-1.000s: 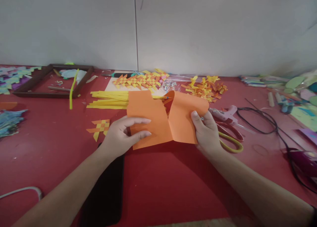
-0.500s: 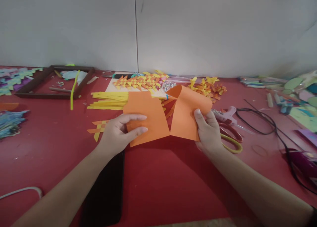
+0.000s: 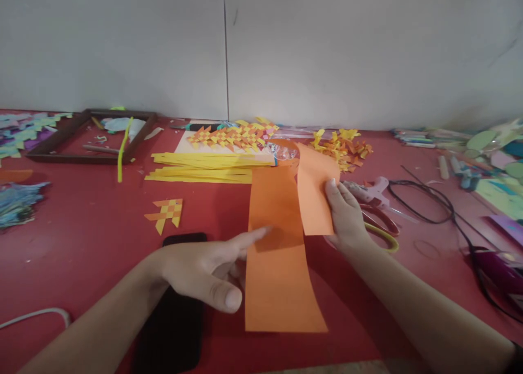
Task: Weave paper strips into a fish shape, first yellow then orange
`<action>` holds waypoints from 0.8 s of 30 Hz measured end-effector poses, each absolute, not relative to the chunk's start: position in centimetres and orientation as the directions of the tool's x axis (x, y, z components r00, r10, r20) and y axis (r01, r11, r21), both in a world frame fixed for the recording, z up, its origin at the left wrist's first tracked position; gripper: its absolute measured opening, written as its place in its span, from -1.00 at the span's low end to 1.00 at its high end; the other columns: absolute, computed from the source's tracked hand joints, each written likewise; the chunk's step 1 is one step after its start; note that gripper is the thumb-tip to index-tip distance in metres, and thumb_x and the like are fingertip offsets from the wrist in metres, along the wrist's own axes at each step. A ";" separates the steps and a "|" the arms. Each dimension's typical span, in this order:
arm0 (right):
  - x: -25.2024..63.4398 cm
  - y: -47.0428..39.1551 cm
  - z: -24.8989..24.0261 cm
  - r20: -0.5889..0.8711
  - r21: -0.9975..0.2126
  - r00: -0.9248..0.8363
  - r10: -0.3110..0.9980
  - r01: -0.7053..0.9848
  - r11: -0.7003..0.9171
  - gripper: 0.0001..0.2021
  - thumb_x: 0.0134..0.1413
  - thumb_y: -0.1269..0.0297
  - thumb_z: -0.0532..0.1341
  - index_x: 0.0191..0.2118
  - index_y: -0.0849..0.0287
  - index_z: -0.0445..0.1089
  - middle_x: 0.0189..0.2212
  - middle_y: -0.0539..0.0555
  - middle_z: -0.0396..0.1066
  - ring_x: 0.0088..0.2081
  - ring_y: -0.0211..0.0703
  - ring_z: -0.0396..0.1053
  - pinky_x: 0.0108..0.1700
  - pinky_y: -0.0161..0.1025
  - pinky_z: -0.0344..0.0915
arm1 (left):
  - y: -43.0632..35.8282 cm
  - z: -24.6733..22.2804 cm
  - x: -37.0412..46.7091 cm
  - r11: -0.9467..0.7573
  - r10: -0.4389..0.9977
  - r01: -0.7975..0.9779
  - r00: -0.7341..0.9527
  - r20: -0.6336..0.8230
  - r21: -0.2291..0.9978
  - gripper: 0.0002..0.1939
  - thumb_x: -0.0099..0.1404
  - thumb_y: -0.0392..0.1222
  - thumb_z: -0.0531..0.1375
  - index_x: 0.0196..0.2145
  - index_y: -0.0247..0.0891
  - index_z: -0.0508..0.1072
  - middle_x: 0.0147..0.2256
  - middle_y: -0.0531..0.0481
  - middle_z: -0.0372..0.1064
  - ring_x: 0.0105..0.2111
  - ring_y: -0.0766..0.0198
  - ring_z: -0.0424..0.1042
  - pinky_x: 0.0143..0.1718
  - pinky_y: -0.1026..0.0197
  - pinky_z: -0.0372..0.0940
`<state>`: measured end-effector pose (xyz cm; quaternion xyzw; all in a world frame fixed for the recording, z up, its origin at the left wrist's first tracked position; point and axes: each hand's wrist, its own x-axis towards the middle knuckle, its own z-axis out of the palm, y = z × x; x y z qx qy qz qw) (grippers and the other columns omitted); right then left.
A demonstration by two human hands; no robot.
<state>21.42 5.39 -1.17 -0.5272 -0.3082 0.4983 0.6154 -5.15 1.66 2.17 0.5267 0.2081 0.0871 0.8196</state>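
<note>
My right hand [image 3: 346, 213] pinches a curled piece of orange paper [image 3: 318, 191] between the thumb and fingers. A longer orange paper strip [image 3: 281, 265] stretches down toward me beside it. Whether the two pieces are joined at the back, I cannot tell. With fingers spread, my left hand [image 3: 208, 268] is at the long strip's left edge, its index fingertip over the paper. A black phone-like slab [image 3: 175, 314] is under my left wrist. Beyond that hand lies a small woven orange-and-yellow paper fish [image 3: 166, 213].
Yellow paper strips [image 3: 196, 167] lie behind the orange paper, near a larger woven paper piece [image 3: 235, 134]. A pink glue gun [image 3: 376, 191] and scissors [image 3: 384, 235] are by my right hand, with a black cord [image 3: 445, 200] beyond. A dark frame [image 3: 53, 156] stands at the back left.
My left hand has let go of the orange paper and moved down toward me, fingers spreading. The left part of the paper now extends toward me as a long strip. My right hand keeps its hold.
</note>
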 end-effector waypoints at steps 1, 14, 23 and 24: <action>21.4 5.5 -1.4 -0.162 -0.954 0.301 0.940 -0.292 -0.071 -0.69 -0.08 -0.04 0.36 -0.29 0.03 0.42 -0.39 -0.02 0.57 -0.36 -0.05 0.55 -0.34 -0.14 0.51 | 1.6 2.0 -5.2 0.448 0.327 0.105 0.905 -0.271 0.888 0.09 0.07 0.22 0.32 0.37 0.12 -0.23 0.23 -0.23 0.22 -0.02 -0.02 0.48 -0.10 0.02 0.41; 21.5 4.3 -1.6 -0.274 -0.951 -0.253 0.928 -0.070 -0.300 -0.72 -0.05 0.00 0.36 -0.32 0.10 0.53 -0.42 0.02 0.59 -0.43 -0.10 0.54 -0.37 -0.24 0.47 | 2.4 1.6 -4.6 0.335 0.551 0.172 0.762 -0.340 0.927 -0.54 0.25 0.11 0.22 0.00 -0.21 0.43 -0.11 -0.20 0.52 -0.47 0.32 0.50 -0.40 0.25 0.41; 22.8 4.4 -0.5 -0.331 -0.942 -0.466 0.820 0.109 -0.319 -0.75 0.01 0.07 0.32 -0.39 0.17 0.53 -0.49 0.02 0.53 -0.50 -0.17 0.48 -0.47 -0.31 0.40 | 3.3 0.0 -4.4 0.088 0.905 0.199 0.394 -0.162 0.976 -0.66 0.30 0.08 0.16 -0.15 -0.24 0.43 -0.35 -0.03 0.47 -0.65 0.45 0.29 -0.56 0.31 0.31; 23.0 4.6 -0.5 -0.318 -0.948 -0.485 0.815 0.142 -0.285 -0.76 0.01 0.08 0.32 -0.41 0.18 0.53 -0.50 0.01 0.51 -0.52 -0.20 0.45 -0.49 -0.34 0.37 | 3.4 0.0 -4.5 0.041 0.938 0.209 0.330 -0.109 0.977 -0.67 0.30 0.08 0.16 -0.20 -0.24 0.44 -0.38 -0.02 0.46 -0.64 0.44 0.27 -0.56 0.31 0.29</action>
